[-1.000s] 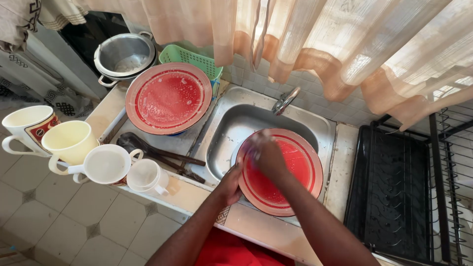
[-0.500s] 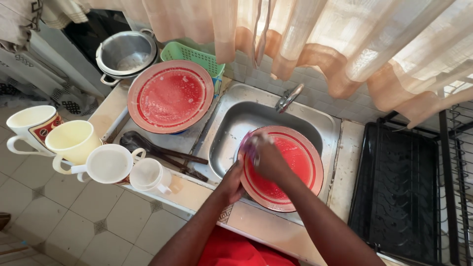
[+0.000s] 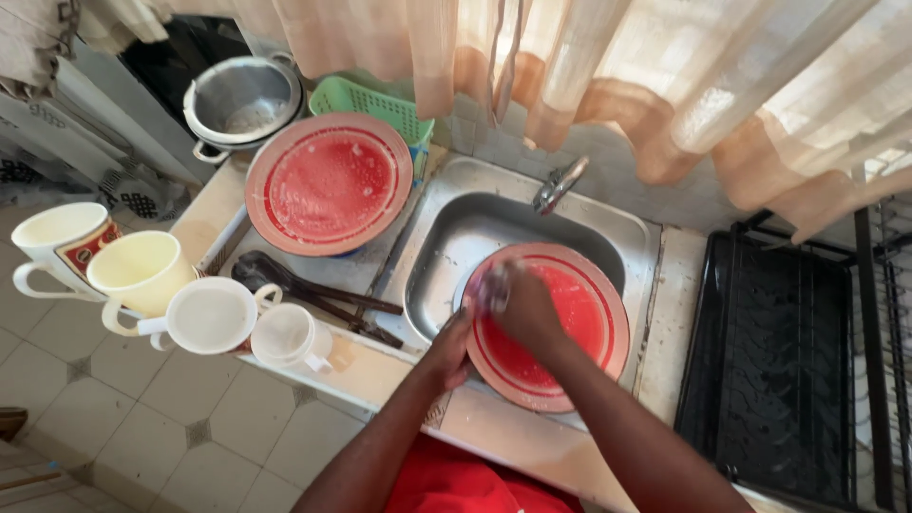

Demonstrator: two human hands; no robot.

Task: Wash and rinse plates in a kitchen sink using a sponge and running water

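Shifted slightly toward nine o'clock across the round red plastic plate (image 3: 560, 332) held over the steel sink (image 3: 456, 237), the right hand (image 3: 518, 304) is closed on something blurred while left hand (image 3: 451, 347) fingers pinch its soapy rim, which could slip.

Peach curtains (image 3: 665, 76), pale tiled floor (image 3: 142, 427), daylight

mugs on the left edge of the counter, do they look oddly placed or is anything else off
Yes. The four mugs, from the white patterned mug to the small white mug, sit at the counter's front edge and look to overhang the tiled floor. The soapy red round plate overhangs the steel sink. Nothing looks broken or spilled.
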